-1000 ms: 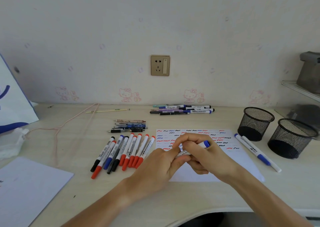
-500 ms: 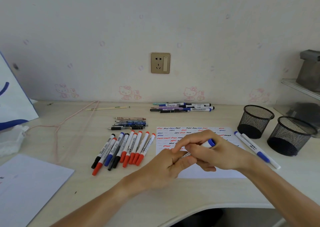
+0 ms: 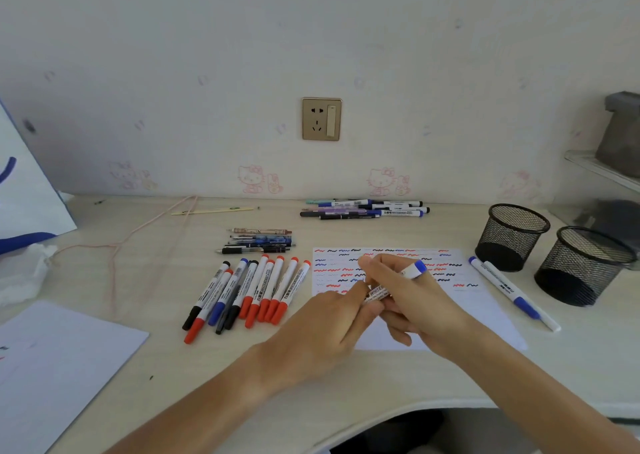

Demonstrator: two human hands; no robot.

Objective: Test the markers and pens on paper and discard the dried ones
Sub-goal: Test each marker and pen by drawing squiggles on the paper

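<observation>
test paper (image 3: 485, 310) x1, scribbles all over | mesh cups (image 3: 512, 235) x2, right of paper | loose markers (image 3: 254, 291) x8, left of it | both hands, right hand (image 3: 420, 304) and left hand (image 3: 323, 329), pinching one blue marker (image 3: 412, 270) over paper, hands sit a bit further right than before

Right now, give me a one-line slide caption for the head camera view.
Both hands hold a blue-ended whiteboard marker over the scribble-covered test paper.

I see a pale wall (image 3: 415, 55) with faint cartoon-cat prints, a gold socket (image 3: 321, 119), and a light wooden desk (image 3: 346, 384) below.
</observation>
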